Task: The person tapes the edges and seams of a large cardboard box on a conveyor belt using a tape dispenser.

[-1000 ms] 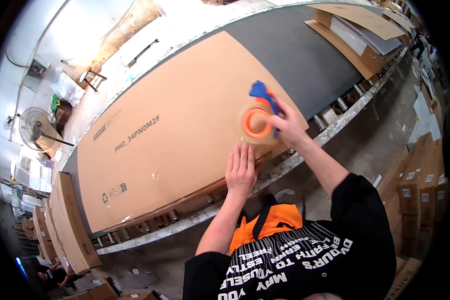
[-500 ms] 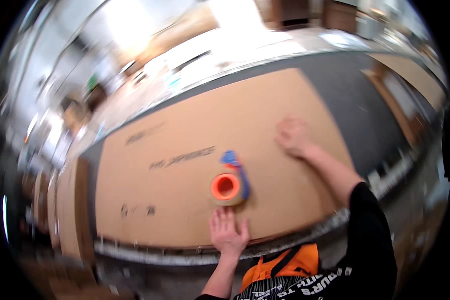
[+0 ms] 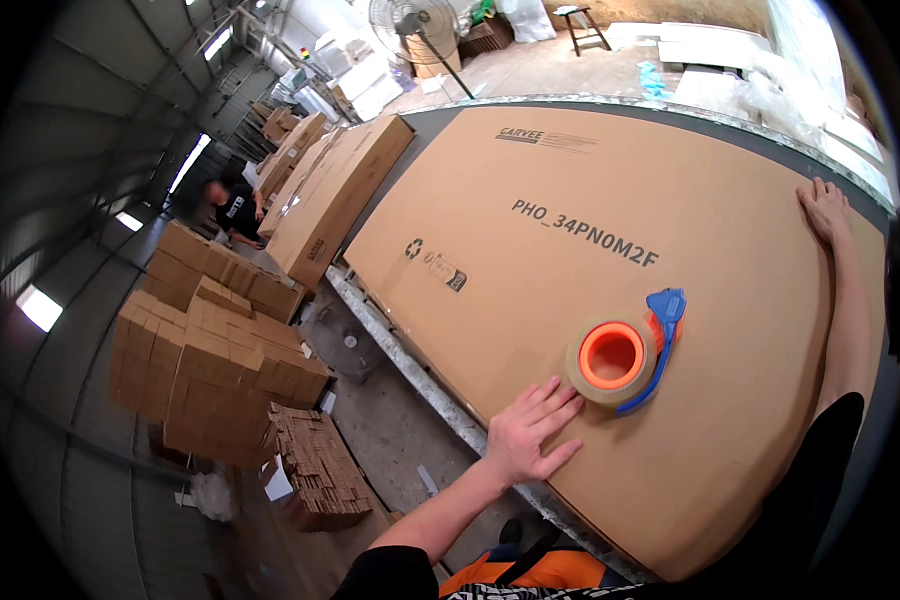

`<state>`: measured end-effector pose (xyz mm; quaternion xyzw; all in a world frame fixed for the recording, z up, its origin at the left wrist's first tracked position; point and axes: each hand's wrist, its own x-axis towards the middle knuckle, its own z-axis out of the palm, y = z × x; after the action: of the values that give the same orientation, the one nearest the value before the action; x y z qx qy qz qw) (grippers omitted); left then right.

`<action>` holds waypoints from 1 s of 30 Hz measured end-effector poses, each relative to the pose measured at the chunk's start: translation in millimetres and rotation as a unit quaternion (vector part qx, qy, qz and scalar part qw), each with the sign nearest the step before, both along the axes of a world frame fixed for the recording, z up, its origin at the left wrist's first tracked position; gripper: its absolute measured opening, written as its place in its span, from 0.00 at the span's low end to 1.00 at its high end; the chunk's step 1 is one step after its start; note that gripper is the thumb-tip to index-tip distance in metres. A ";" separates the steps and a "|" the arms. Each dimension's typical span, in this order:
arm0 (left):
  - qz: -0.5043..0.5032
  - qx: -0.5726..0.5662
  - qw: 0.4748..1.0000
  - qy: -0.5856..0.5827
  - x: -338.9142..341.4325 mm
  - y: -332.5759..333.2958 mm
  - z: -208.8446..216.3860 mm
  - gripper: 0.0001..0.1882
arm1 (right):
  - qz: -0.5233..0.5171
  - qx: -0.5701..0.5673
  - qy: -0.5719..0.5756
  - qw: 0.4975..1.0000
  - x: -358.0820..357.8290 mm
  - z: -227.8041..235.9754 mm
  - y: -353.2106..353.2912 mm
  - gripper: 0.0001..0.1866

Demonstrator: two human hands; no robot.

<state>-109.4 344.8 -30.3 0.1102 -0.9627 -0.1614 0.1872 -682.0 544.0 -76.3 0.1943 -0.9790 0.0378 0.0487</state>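
A large flat brown cardboard box with dark print lies before me. On it rests a blue and orange tape dispenser with a wide roll of clear tape around an orange core. My left hand lies flat on the box near its close edge, fingers spread, the tips right at the tape roll. It holds nothing. Stretched out to the far right, my right hand rests at the box's far edge with its fingers extended and nothing in them.
The box lies on a dark-topped table. Further cartons stand beyond its left end, near a person in black. Stacked cartons and flattened cardboard are on the left. A fan and a stool stand behind.
My view has swung left, bringing the stacked cartons and the person into sight. My right hand has moved across the box to its far edge. The left hand stays by the tape dispenser.
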 end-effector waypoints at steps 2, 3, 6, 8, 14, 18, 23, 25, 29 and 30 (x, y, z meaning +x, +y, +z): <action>-0.026 -0.001 0.999 0.021 8.0 -12.4 -2.9 0.24 | -0.031 0.009 0.029 0.999 2.3 11.7 23.7 0.36; -0.026 0.000 1.000 0.014 16.2 -16.0 -4.9 0.24 | -0.027 0.003 0.014 1.000 18.3 6.5 22.9 0.37; -0.054 0.003 0.998 0.007 41.4 -41.7 -1.1 0.23 | -0.049 0.019 -0.012 0.999 86.5 24.8 55.1 0.38; -0.064 -0.006 0.998 0.010 60.4 -57.5 -3.1 0.22 | -0.067 0.021 -0.018 0.997 135.3 31.7 67.4 0.38; 0.011 -0.110 0.991 -0.070 166.7 -42.9 -26.8 0.45 | -0.092 0.010 -0.017 0.996 275.6 20.1 117.3 0.39; -0.062 -0.125 0.986 -0.090 251.4 -12.0 -18.1 0.51 | -0.107 -0.002 0.042 0.993 388.2 2.1 178.5 0.35; -0.088 -0.127 0.973 -0.174 335.6 -21.5 -3.7 0.61 | -0.137 -0.036 0.170 0.975 555.9 -36.7 196.5 0.34; -0.100 -0.152 0.954 -0.240 350.7 -11.3 -0.5 0.64 | -0.153 -0.058 0.085 0.983 624.4 -8.8 154.6 0.37; -0.059 -0.176 0.937 -0.296 318.0 47.1 -8.0 0.66 | -0.120 -0.283 0.237 0.922 670.0 -81.5 167.6 0.31; -0.016 -0.258 0.948 -0.186 294.4 48.4 -8.4 0.63 | -0.068 -0.455 0.328 0.825 624.8 -111.0 156.1 0.28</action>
<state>185.0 393.2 -38.7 0.0706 -0.9908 0.1127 0.0240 -57.1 700.2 -187.3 0.0840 -0.7878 0.4094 0.4525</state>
